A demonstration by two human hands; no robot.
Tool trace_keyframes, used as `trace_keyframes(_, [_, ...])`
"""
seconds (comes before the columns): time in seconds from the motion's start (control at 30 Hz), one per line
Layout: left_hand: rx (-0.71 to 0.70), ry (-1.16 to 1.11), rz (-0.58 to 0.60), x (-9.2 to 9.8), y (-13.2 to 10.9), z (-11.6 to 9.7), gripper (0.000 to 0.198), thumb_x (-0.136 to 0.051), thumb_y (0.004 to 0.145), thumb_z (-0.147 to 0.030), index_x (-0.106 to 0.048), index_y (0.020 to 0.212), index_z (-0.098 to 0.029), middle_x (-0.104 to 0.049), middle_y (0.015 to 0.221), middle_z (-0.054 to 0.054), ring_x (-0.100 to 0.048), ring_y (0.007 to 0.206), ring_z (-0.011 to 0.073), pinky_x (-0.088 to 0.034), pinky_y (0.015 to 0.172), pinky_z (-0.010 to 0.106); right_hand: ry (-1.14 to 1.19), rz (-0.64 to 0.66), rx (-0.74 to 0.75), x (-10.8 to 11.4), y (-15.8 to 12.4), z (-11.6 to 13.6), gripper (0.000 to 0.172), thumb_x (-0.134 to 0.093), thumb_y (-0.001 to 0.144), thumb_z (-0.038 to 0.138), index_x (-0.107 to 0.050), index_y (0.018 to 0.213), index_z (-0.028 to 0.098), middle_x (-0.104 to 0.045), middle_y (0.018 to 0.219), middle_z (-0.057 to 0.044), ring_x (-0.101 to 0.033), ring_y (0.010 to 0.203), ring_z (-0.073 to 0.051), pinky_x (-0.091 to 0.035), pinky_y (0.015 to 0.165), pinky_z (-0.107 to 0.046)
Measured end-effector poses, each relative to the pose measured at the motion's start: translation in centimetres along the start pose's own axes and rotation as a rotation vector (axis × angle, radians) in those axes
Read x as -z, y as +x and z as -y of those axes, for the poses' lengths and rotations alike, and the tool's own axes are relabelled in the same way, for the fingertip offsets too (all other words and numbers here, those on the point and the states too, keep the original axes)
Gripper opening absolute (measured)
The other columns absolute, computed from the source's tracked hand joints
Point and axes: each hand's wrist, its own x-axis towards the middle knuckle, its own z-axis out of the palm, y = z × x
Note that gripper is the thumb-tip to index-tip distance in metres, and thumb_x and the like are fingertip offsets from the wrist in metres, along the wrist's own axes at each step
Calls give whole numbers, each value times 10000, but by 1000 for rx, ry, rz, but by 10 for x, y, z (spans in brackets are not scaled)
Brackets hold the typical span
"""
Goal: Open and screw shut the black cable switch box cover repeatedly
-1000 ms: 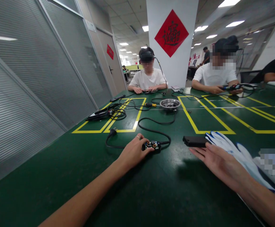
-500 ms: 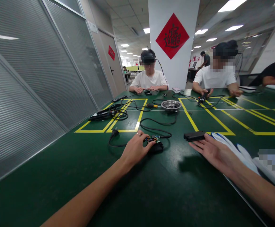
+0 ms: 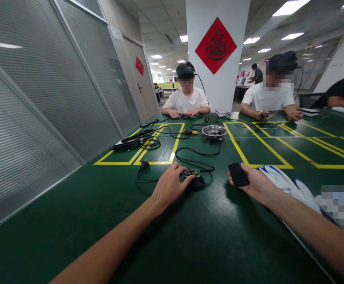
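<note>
bare circuit board at the left hand, smooth black shell in the right

the two hands are well apart. the left hand (image 3: 172,183) has thumb and fingers closed around the circuit board (image 3: 192,172), which sits at a black casing (image 3: 198,184) on the table, a cord (image 3: 195,153) leading from its far end. the right hand (image 3: 257,183) grips a black shell (image 3: 238,174) by its near side, lifted off the surface

the board looks light and stiff but fragile, best pinched by its edges, clear of the raised parts; the cord may tug at it. the shell seems light, rigid plastic, perhaps a little slippery, and its long sides give the surest hold

the green table (image 3: 148,244) is hard and glossy, marked with yellow tape (image 3: 274,165). beyond lie a metal bowl (image 3: 214,136) and a screwdriver (image 3: 190,132); gloves (image 3: 290,184) rest beside the right forearm. a glass partition (image 3: 26,98) runs along the left, and people in white shirts sit opposite
</note>
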Motion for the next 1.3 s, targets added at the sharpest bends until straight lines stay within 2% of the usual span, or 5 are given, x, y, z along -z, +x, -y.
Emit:
trace_keyframes(0.2, [1,6,-3,2,1,-1,371,-482,928,-495,-637,1065,-187,-566,1026,74,-590,922,245,-489,839,372,-643,-115,183,-15,21,-9,360,-550,884,371,-549,1191,182,-568,1211,-83,-587,1019,-192,-508,851,-410])
trace_keyframes(0.5, [7,14,2,1,2,-3,366,-485,927,-489,-632,1067,-184,-577,1027,73,-589,922,245,-480,841,374,-1254,-29,476,-35,6,-17,414,-483,908,300,-501,1274,106,-533,1246,-191,-497,1165,-308,-415,955,-531])
trace_keyframes(0.7, [42,29,-32,-3,3,-1,334,-436,957,-462,-591,1066,-187,-596,1041,77,-584,972,256,-463,863,374,-1343,158,647,-66,-23,12,397,-296,937,209,-578,1194,97,-575,1171,-199,-486,1159,-313,-375,986,-502])
trace_keyframes(0.87, [59,35,-48,-3,3,1,306,-424,968,-440,-549,1073,-180,-608,1027,79,-592,959,256,-464,857,372,-1320,356,717,-92,-24,1,410,-419,907,243,-529,1297,181,-459,1397,-144,-428,1273,-281,-378,1028,-465])
trace_keyframes(1.3, [-39,-36,4,0,-1,-8,283,-465,959,-421,-504,1136,-203,-601,1032,58,-601,925,229,-475,829,351,-1162,443,504,-33,-84,8,250,-486,898,269,-628,1104,260,-560,1229,-73,-546,1097,-219,-481,937,-450])
